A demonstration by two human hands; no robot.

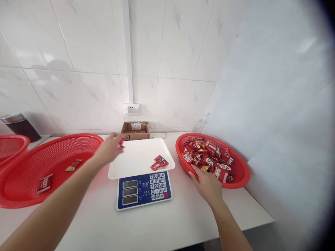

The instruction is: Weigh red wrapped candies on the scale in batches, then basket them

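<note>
My left hand [111,148] hovers at the left edge of the scale's white tray [136,157], fingers pinched on a small red packet [121,143]. Two red snack packets [159,162] lie on the tray's right side. Under the tray, the blue scale panel [144,190] shows its displays and keypad. My right hand [206,184] rests on the near rim of the red basket [237,181] at the right, which holds several red snack packets [209,157]; its fingers curl over the rim.
A large red basket [31,198] at the left holds a dark red packet [45,183] and a small packet [73,165]. Another red basket [12,144] sits far left. A cardboard box [135,130] stands against the tiled wall, below a socket [133,109].
</note>
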